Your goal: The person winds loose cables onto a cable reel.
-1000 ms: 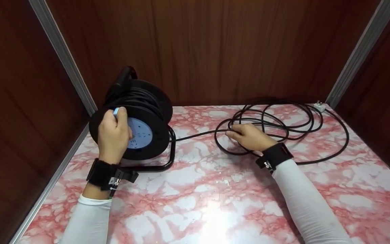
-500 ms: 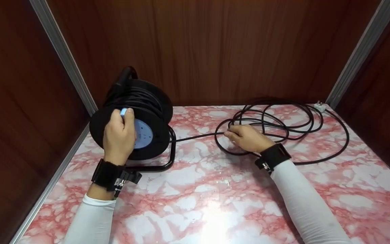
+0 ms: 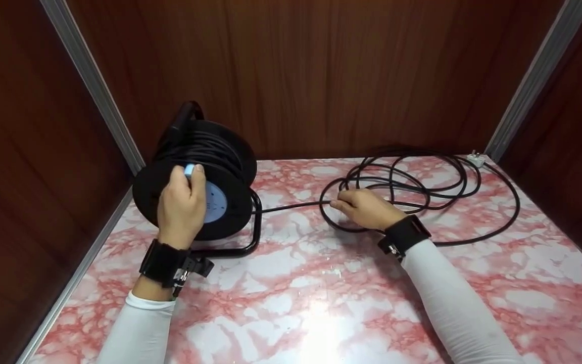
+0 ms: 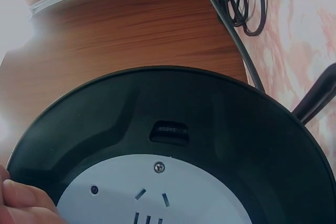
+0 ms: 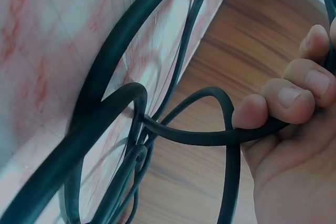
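Note:
A black cable reel [image 3: 238,205] stands at the left on a tubular frame, with black cable wound on its drum. My left hand [image 3: 182,210] grips the light-blue knob [image 3: 189,171] on the reel's face and covers part of the blue socket disc [image 3: 217,199]. In the left wrist view the socket slots and a screw show close up on the disc [image 4: 184,182]. My right hand [image 3: 369,210] holds the black cable [image 3: 293,206], which runs straight from there to the reel. Curled fingers wrap the cable [image 5: 199,137] in the right wrist view.
Loose cable loops [image 3: 425,189] lie behind and right of my right hand. Their end carries a white plug [image 3: 475,160] in the back right corner. Brown wood-look panels [image 3: 296,76] wall in the red-and-white marbled table [image 3: 291,303] at the back and sides.
My left hand and the knob have shifted right and slightly down as the reel's face turned. My right hand has drifted a little left, towards the reel.

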Motion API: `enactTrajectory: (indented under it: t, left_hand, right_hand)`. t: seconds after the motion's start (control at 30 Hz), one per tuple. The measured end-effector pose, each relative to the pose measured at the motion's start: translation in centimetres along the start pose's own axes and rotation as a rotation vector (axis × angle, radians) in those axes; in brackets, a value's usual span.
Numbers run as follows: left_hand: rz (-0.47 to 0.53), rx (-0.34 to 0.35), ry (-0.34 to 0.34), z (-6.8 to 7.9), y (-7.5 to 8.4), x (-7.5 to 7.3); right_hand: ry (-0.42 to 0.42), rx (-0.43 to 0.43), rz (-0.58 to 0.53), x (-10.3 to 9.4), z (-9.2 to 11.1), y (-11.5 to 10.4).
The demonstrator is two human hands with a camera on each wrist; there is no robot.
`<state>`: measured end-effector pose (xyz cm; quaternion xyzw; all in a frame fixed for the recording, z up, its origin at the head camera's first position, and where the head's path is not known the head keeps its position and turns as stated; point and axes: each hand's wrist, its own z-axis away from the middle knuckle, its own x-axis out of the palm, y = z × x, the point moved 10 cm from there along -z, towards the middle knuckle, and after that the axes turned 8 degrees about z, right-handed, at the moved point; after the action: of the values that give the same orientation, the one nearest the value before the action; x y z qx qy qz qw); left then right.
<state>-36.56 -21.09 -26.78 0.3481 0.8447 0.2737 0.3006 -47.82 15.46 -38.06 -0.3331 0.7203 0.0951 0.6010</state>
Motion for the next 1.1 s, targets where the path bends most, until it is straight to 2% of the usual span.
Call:
enactTrajectory:
  t: [0.3, 0.5, 0.57, 0.67, 0.73, 0.77, 0.8, 0.87, 1.0, 1.03, 1.1]
  left_hand:
    - [-0.016, 0.025, -0.019, 0.2, 0.5, 0.4]
    - [-0.032, 0.013, -0.032, 0.4, 0.6, 0.7]
    - [-0.037, 0.014, -0.036, 0.4, 0.6, 0.7]
    - [-0.039, 0.013, -0.036, 0.5, 0.6, 0.7]
    - [-0.036, 0.012, -0.039, 0.5, 0.5, 0.7]
    - [-0.033, 0.012, -0.041, 0.5, 0.5, 0.7]
    - [-0.032, 0.013, -0.045, 0.5, 0.5, 0.8]
    - [-0.031, 0.018, -0.057, 0.5, 0.5, 0.9]
    - [-0.037, 0.028, -0.073, 0.4, 0.6, 1.1]
    - [-0.038, 0.028, -0.077, 0.4, 0.6, 1.1]
    - [-0.039, 0.023, -0.076, 0.4, 0.4, 1.1]
  right_hand:
    - [-0.019, -0.028, 0.032, 0.3, 0.0, -0.7]
    - [0.017, -0.099, 0.166, 0.2, 0.2, -1.3]
    - [0.104, -0.146, 0.226, -0.6, 0.3, -1.7]
    - [0.331, -0.206, 0.312, -3.0, 0.5, -2.3]
    - [0.483, -0.213, 0.336, -4.9, 0.9, -2.2]
    - [0.522, -0.2, 0.329, -5.6, 1.0, -2.0]
    - [0.52, -0.179, 0.294, -6.0, 0.9, -1.5]
    - [0.431, -0.12, 0.192, -6.1, 0.6, -0.2]
    - [0.113, 0.005, 0.019, -4.8, 0.1, 2.0]
    - [0.08, -0.002, 0.009, -5.0, 0.1, 1.9]
    - [0.112, -0.09, 0.085, -6.2, 0.1, 1.0]
